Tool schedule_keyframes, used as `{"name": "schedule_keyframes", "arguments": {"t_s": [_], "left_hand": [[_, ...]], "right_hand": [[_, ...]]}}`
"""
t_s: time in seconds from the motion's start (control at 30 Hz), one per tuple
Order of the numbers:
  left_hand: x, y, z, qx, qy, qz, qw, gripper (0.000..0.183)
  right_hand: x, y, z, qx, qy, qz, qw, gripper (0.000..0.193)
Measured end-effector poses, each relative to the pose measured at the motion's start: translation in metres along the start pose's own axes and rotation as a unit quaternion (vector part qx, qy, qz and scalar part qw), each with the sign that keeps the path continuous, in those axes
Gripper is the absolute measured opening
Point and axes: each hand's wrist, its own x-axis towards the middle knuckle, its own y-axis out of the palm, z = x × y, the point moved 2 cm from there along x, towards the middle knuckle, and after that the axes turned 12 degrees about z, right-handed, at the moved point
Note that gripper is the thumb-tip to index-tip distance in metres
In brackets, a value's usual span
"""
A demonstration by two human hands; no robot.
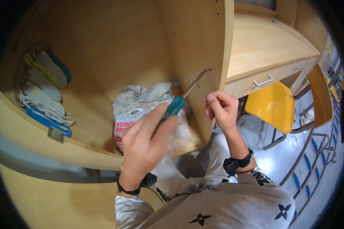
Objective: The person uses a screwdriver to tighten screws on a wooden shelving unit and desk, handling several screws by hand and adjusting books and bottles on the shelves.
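My left hand (143,139) is wrapped round the teal handle of a screwdriver (176,107), its fingers slightly blurred. The screwdriver slants up to the right, and its tip meets a small screw or metal fitting (207,70) on the inner face of the wooden cabinet's side panel (197,45). Close to that panel's front edge, my right hand (224,110) is raised with its fingers curled and thumb and forefinger together. Whether anything small is pinched there cannot be seen. Both wrists wear black straps.
In the cabinet lie a white plastic bag (132,126) and a crumpled grey cloth (141,95). Insoles (49,72) and pale gloves (46,105) sit at its left, near a metal hinge (55,134). At right stand a wooden desk (263,42) and a yellow chair (271,107).
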Motion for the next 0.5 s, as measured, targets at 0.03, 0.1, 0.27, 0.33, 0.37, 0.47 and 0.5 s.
{"name": "schedule_keyframes", "arguments": {"t_s": [0.03,0.1,0.27,0.33,0.37,0.47,0.5], "left_hand": [[0.001,-0.001,-0.003,0.038,0.032,-0.005,0.999,0.02],[0.002,-0.001,-0.003,0.053,0.056,-0.009,0.997,0.019],[0.001,0.003,-0.004,0.065,0.138,-0.033,0.988,0.017],[0.001,0.003,-0.002,0.071,0.145,-0.045,0.986,0.015],[-0.001,0.006,0.002,0.072,0.145,-0.045,0.986,0.015],[0.0,0.0,0.02,0.021,0.067,-0.039,0.997,0.02],[0.003,0.002,0.027,0.021,0.067,-0.037,0.997,0.02]], "right_hand": [[0.0,0.001,0.001,0.008,0.005,0.003,1.0,0.02],[0.0,0.0,0.001,0.014,0.009,0.006,1.0,0.02],[0.0,0.0,0.001,0.023,0.007,0.013,1.0,0.02],[-0.001,0.0,0.001,0.019,0.011,0.014,1.0,0.02],[0.0,0.0,0.001,0.016,0.014,0.015,1.0,0.02],[0.0,0.0,0.002,0.024,0.014,0.012,1.0,0.019],[-0.001,0.001,0.001,0.024,0.015,0.012,1.0,0.019]]}}
